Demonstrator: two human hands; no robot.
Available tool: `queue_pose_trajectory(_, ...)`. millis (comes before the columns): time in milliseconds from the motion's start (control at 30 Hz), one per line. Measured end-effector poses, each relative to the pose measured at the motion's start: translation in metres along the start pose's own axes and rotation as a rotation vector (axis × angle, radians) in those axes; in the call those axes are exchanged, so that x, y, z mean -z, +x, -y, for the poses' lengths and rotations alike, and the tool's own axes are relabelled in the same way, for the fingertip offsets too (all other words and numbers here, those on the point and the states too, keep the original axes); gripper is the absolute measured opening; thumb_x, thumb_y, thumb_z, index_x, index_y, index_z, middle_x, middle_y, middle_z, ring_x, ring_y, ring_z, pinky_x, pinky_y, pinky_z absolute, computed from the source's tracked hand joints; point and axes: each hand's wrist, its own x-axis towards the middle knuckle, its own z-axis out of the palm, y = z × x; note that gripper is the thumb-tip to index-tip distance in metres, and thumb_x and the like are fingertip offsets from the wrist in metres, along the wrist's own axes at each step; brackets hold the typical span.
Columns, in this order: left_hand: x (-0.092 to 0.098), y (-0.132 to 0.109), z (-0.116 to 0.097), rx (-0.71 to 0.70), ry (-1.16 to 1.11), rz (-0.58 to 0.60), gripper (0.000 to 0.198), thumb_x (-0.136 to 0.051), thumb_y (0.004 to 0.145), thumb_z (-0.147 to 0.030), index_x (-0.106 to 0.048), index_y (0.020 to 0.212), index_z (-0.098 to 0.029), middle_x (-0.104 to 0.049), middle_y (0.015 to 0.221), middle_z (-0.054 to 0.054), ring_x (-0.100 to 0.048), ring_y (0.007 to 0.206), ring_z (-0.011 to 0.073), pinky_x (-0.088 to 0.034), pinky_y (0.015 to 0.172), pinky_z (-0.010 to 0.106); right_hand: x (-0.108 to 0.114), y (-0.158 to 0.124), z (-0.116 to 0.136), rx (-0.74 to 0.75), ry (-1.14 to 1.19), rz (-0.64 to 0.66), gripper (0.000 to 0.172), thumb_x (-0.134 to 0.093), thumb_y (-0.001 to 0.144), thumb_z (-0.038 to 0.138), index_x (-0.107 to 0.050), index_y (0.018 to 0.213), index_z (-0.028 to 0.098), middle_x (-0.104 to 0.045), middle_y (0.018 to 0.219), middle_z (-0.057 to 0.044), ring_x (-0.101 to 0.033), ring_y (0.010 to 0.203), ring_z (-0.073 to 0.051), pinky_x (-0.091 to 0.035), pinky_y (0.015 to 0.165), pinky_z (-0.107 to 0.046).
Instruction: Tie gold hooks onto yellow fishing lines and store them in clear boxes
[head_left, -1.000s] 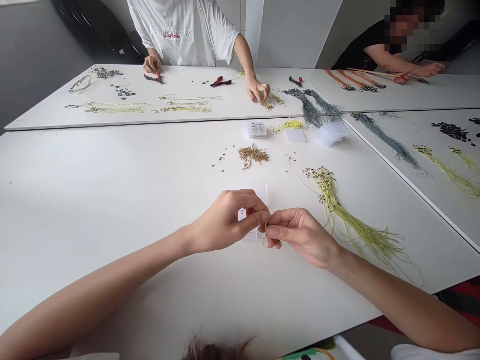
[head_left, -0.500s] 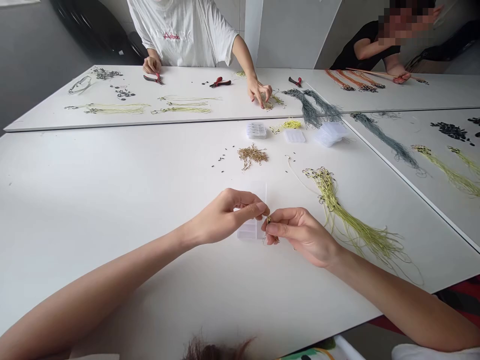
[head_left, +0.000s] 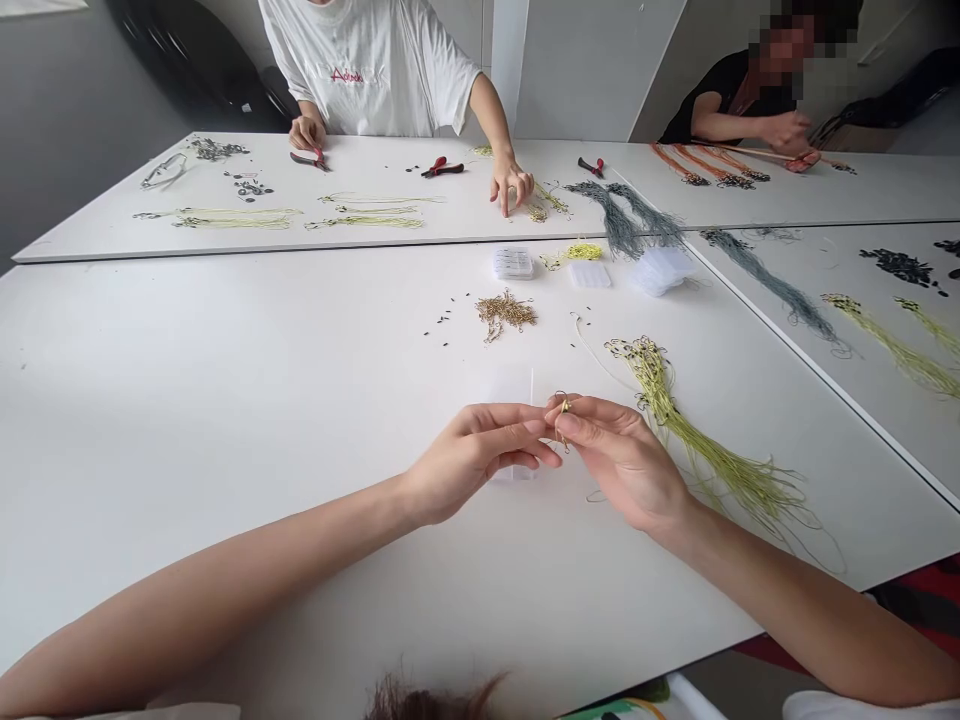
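Fingers [head_left: 577,422] of the right hand [head_left: 622,465] pinch a thin gold fishhook [head_left: 562,407], left fingertips [head_left: 541,427] just beside.

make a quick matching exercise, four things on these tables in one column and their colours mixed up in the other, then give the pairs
Things
1. pile of hooks
2. near bundle of lines, beside the right hand
3. far bundle of lines
4. pliers handles

Colours
a. grey
b. red and black
c. gold
d. yellow-green

Pairs: 1c, 2d, 3a, 4b
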Motion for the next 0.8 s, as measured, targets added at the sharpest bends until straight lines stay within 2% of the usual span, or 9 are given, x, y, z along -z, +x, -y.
queue_pose_trajectory(133, -0.0041, -0.0008, 0.0056, 0.020, -0.114, 0.059, 0.022, -0.054, 0.094, -0.027, -0.071, 0.096, -0.015, -0.067, 0.099, 0.009, -0.062, 0.087, 0.0141, -0.043, 0.082, 0.027, -0.0037, -0.0021, 0.0001, -0.035, 0.047, 0.042, 0.004, -0.073, 0.079, 0.029, -0.076, 0.079, 0.027, -0.063, 0.078, -0.001, -0.051, 0.066, -0.014, -0.047, 0.070, -0.036)
queue_pose_trajectory(233, -0.0042, -0.0013, 0.0076, 0.031, -0.138, 0.070, 0.022, -0.054, 0.094, -0.027, -0.071, 0.091, -0.014, -0.066, 0.096, 0.008, -0.058, 0.083, 0.0121, -0.043, 0.082, 0.026, -0.0060, -0.0025, 0.0007, -0.050, 0.089, 0.084, 0.005, -0.071, 0.081, 0.028, -0.075, 0.080, 0.025, -0.058, 0.067, 0.001, -0.049, 0.058, -0.013, -0.047, 0.068, -0.037)
queue_pose_trajectory(400, -0.0040, -0.0017, 0.0095, 0.050, -0.160, 0.008, 0.018, -0.059, 0.091, -0.027, -0.070, 0.086, -0.014, -0.063, 0.087, 0.006, -0.053, 0.075, 0.0112, -0.044, 0.080, 0.026, -0.0061, -0.0013, 0.0005, -0.054, 0.094, 0.098, 0.007, -0.071, 0.080, 0.030, -0.075, 0.078, 0.026, -0.058, 0.062, 0.001, -0.055, 0.062, -0.017, -0.047, 0.072, -0.040)
queue_pose_trajectory(533, -0.0044, -0.0022, 0.0088, 0.039, -0.146, -0.015, 0.020, -0.061, 0.090, -0.029, -0.069, 0.079, -0.014, -0.059, 0.079, 0.004, -0.048, 0.069, 0.0101, -0.042, 0.076, 0.025, -0.0056, -0.0014, 0.0004, -0.044, 0.082, 0.110, 0.009, -0.070, 0.081, 0.031, -0.076, 0.079, 0.025, -0.063, 0.065, -0.001, -0.058, 0.067, -0.018, -0.047, 0.076, -0.041)
queue_pose_trajectory(800, -0.0026, -0.0034, 0.0057, 0.002, -0.100, -0.008, 0.023, -0.058, 0.092, -0.028, -0.068, 0.077, -0.014, -0.057, 0.077, 0.003, -0.045, 0.073, 0.0106, -0.036, 0.070, 0.025, -0.0058, -0.0018, 0.0019, -0.003, 0.084, 0.176, 0.014, -0.064, 0.086, 0.028, -0.077, 0.090, 0.025, -0.067, 0.071, -0.002, -0.061, 0.072, -0.020, -0.046, 0.081, -0.042)
